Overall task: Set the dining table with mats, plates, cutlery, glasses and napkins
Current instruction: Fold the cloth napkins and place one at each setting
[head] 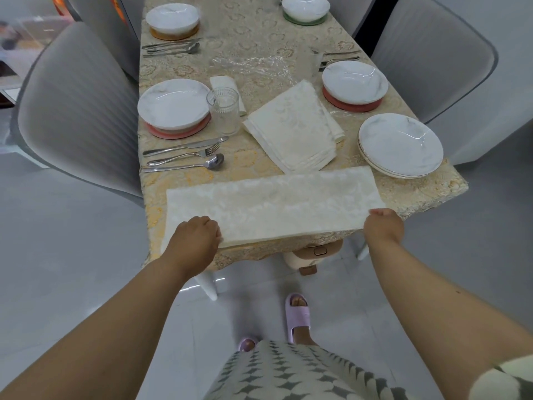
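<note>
A cream napkin (274,203), folded into a long strip, lies across the near end of the table (259,30). My left hand (196,238) pinches its near left corner and my right hand (382,223) pinches its near right corner. A stack of folded napkins (294,128) sits behind it. On the left, a white plate (173,103) rests on a red mat (178,133), with a glass (224,111), a rolled napkin (226,83) and a knife, fork and spoon (184,157). Loose stacked plates (401,145) sit at the near right.
Further plates stand on a red mat (353,103), an orange mat (173,34) and a green mat (305,21). More cutlery (170,49) and clear plastic wrap (251,64) lie mid-table. Grey chairs (78,105) flank both sides. My slippered feet are on the tiled floor.
</note>
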The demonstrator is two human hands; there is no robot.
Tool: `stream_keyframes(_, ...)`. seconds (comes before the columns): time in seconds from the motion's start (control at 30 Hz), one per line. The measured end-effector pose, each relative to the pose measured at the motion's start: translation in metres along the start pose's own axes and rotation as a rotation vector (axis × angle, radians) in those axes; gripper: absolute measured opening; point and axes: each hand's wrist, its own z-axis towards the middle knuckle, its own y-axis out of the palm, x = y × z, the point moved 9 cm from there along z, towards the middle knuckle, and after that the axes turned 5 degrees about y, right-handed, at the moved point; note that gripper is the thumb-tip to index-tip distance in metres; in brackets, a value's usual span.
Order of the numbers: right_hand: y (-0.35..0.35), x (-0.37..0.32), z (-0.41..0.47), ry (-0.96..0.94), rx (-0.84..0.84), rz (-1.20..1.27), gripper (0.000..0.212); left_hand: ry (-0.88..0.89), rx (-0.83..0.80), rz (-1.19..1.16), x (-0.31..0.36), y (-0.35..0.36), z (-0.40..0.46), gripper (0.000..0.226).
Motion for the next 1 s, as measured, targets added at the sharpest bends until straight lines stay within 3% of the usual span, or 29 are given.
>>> stream_keyframes(0.27, -0.007, -0.007, -0.016, -0.029, 0.023, -0.201, 0.037, -0.038, -0.150, 0.036, 0.002, 0.012, -0.003, 0.016)
stream_keyframes(0.33, -0.017, -0.019, -0.025, -0.094, 0.131, -0.300, 0.044, -0.064, -0.025, 0.009, -0.001, 0.001, 0.001, 0.020)
stream_keyframes(0.47, -0.006, -0.074, -0.052, -0.463, 0.284, -0.339, 0.049, -0.047, 0.170, 0.052, 0.008, -0.019, 0.019, 0.036)
stream_keyframes(0.57, 0.038, -0.110, -0.075, -0.758, 0.168, -0.323, 0.047, -0.012, 0.119, -0.050, 0.034, -0.010, 0.044, 0.050)
stream_keyframes(0.7, 0.109, -0.126, -0.109, -1.029, -0.136, -0.483, 0.050, -0.020, -0.078, -0.049, 0.055, 0.023, 0.068, 0.080)
stream_keyframes(0.77, 0.135, -0.122, -0.115, -1.070, -0.229, -0.606, 0.055, -0.048, -0.115, -0.022, 0.051, 0.038, 0.074, 0.085)
stream_keyframes(0.87, 0.158, -0.109, -0.110, -1.059, -0.291, -0.790, 0.077, -0.071, -0.114, 0.004, 0.037, 0.054, 0.072, 0.082)
stream_keyframes(1.0, 0.168, -0.095, -0.102, -1.038, -0.316, -0.847, 0.082, -0.099, -0.070, 0.028, 0.020, 0.056, 0.067, 0.078)
